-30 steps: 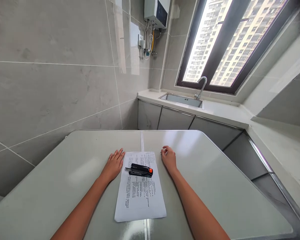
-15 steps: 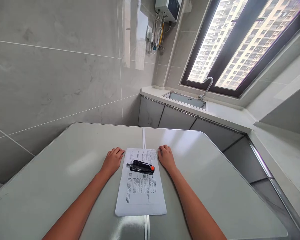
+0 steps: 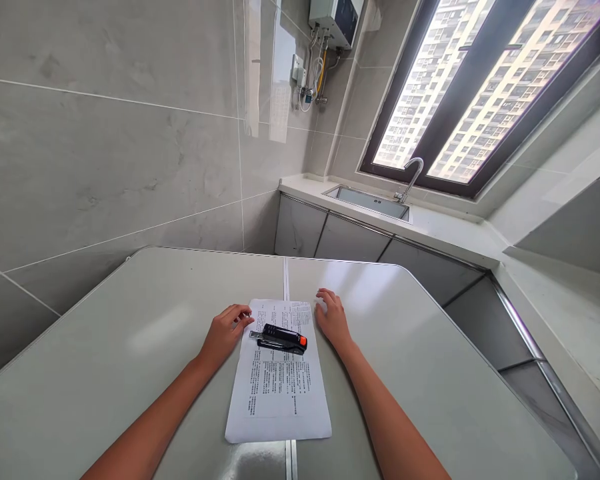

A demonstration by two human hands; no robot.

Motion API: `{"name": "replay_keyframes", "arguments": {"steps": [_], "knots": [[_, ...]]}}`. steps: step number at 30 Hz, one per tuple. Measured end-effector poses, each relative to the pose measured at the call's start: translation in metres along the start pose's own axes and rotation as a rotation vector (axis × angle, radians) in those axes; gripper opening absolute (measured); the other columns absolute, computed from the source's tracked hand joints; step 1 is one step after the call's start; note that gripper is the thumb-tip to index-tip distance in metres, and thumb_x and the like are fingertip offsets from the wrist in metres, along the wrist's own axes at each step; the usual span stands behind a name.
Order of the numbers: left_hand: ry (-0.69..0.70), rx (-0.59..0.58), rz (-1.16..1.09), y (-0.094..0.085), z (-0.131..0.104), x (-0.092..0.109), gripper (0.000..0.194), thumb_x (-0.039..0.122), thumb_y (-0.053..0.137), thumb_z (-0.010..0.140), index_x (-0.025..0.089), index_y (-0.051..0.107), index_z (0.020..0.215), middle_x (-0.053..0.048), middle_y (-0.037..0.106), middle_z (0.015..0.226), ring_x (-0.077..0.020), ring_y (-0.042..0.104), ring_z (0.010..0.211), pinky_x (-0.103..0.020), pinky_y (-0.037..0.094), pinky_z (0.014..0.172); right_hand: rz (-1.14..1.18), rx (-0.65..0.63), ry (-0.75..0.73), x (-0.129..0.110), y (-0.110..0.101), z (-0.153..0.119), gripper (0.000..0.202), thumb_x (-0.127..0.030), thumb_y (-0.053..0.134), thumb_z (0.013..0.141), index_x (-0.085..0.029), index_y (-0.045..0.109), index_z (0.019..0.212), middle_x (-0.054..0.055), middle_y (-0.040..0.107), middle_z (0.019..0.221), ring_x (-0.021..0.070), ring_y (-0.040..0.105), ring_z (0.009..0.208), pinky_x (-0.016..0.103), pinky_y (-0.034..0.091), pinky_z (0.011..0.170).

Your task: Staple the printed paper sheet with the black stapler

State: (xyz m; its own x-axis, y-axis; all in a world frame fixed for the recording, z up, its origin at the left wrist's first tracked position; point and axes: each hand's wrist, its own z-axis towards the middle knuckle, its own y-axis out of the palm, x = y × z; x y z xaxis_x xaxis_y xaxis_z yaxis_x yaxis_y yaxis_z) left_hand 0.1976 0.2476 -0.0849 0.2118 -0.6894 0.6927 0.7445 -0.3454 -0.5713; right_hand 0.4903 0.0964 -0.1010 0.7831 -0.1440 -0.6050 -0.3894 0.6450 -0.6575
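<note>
A black stapler [image 3: 280, 339] with an orange-red patch at its right end lies on printed paper [image 3: 280, 417]. Its silver tip points left. My left hand [image 3: 225, 331] is at the paper's upper left edge, near that tip; its fingers are apart, with thumb and forefinger spread and nothing visible between them. On the other side, my right hand [image 3: 333, 318] hovers or rests just right of the paper's upper edge, fingers loosely curled and apart, holding nothing. Neither hand touches the stapler.
The paper lies across the seam of a pale table [image 3: 145, 373] with cut corners. Beyond it run a counter [image 3: 445, 230] with a sink [image 3: 370, 200] and tap [image 3: 415, 175], a window [image 3: 430, 127] and a tiled wall [image 3: 110, 153]. A wall-mounted heater [image 3: 335, 20] hangs above.
My left hand has lifted its fingers and spread the thumb, shifting slightly right toward the stapler. My right hand's fingers have loosened and parted. The stapler stays on the paper.
</note>
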Motion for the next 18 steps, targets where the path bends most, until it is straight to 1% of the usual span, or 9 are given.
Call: {"name": "replay_keyframes", "arguments": {"steps": [2,5,7,10,12,14,15,16,18], "knots": [[0.038,0.002,-0.003,0.0,-0.001,0.002,0.009,0.033,0.065,0.097,0.024,0.067,0.096,-0.002,0.068,0.099,-0.018,0.063,0.088,-0.031,0.051,0.081,0.048,0.014,-0.056,-0.014,-0.005,-0.003,0.018,-0.021,0.047,0.097,-0.024,0.063,0.105,0.01,0.065,0.121,0.0283,0.056,0.112,0.049,0.05,0.096],[0.065,0.034,-0.024,0.0,-0.002,0.005,0.008,0.032,0.068,0.095,0.024,0.069,0.093,-0.004,0.067,0.101,-0.0188,0.063,0.092,-0.031,0.051,0.082,0.116,-0.063,-0.201,-0.037,-0.009,-0.01,0.014,-0.025,0.05,0.101,-0.025,0.064,0.102,0.008,0.066,0.107,0.0263,0.057,0.104,0.045,0.051,0.091],[0.063,0.031,-0.052,-0.001,-0.003,0.007,0.008,0.032,0.069,0.094,0.024,0.069,0.093,-0.003,0.067,0.096,-0.0179,0.063,0.087,-0.031,0.051,0.079,0.154,-0.141,-0.295,-0.052,-0.009,-0.016,0.013,-0.027,0.051,0.103,-0.026,0.064,0.105,0.008,0.065,0.107,0.0251,0.058,0.103,0.043,0.051,0.09],[0.055,0.004,-0.095,-0.002,-0.004,0.009,0.011,0.032,0.069,0.094,0.026,0.072,0.103,-0.002,0.07,0.094,-0.0178,0.065,0.085,-0.031,0.052,0.078,0.156,-0.253,-0.369,-0.068,-0.006,-0.024,0.018,-0.032,0.056,0.102,-0.027,0.063,0.117,0.008,0.064,0.116,0.0256,0.058,0.106,0.044,0.051,0.092],[0.045,-0.008,-0.121,-0.002,-0.004,0.01,0.014,0.032,0.069,0.094,0.028,0.076,0.106,-0.003,0.072,0.098,-0.0187,0.067,0.09,-0.032,0.053,0.081,0.141,-0.318,-0.379,-0.073,-0.004,-0.028,0.033,-0.04,0.065,0.097,-0.027,0.06,0.127,0.01,0.062,0.123,0.0272,0.057,0.109,0.045,0.051,0.094],[0.046,-0.02,-0.134,-0.001,-0.004,0.011,0.011,0.032,0.069,0.094,0.028,0.078,0.099,-0.003,0.074,0.1,-0.0199,0.068,0.095,-0.034,0.052,0.085,0.136,-0.383,-0.389,-0.076,-0.002,-0.03,0.051,-0.047,0.074,0.09,-0.026,0.056,0.134,0.011,0.062,0.125,0.0285,0.057,0.11,0.047,0.051,0.095],[0.053,-0.023,-0.128,-0.001,-0.004,0.011,0.01,0.031,0.072,0.092,0.028,0.079,0.097,-0.002,0.076,0.098,-0.0203,0.068,0.095,-0.035,0.051,0.089,0.135,-0.413,-0.396,-0.076,-0.001,-0.031,0.055,-0.048,0.076,0.088,-0.026,0.056,0.134,0.011,0.063,0.124,0.0287,0.057,0.11,0.047,0.05,0.096],[0.066,-0.033,-0.119,-0.001,-0.004,0.012,0.007,0.032,0.074,0.09,0.027,0.078,0.095,-0.001,0.077,0.094,-0.0201,0.069,0.092,-0.037,0.049,0.091,0.132,-0.439,-0.404,-0.076,0.0,-0.031,0.053,-0.047,0.076,0.088,-0.026,0.056,0.133,0.01,0.064,0.121,0.0286,0.058,0.109,0.047,0.05,0.096],[0.076,-0.089,-0.088,-0.001,-0.004,0.012,0.007,0.033,0.077,0.088,0.027,0.076,0.091,0.0,0.078,0.092,-0.0192,0.068,0.084,-0.038,0.047,0.09,0.122,-0.47,-0.405,-0.076,0.002,-0.032,0.043,-0.042,0.072,0.092,-0.027,0.058,0.129,0.009,0.065,0.116,0.0276,0.059,0.106,0.046,0.05,0.094]]}}
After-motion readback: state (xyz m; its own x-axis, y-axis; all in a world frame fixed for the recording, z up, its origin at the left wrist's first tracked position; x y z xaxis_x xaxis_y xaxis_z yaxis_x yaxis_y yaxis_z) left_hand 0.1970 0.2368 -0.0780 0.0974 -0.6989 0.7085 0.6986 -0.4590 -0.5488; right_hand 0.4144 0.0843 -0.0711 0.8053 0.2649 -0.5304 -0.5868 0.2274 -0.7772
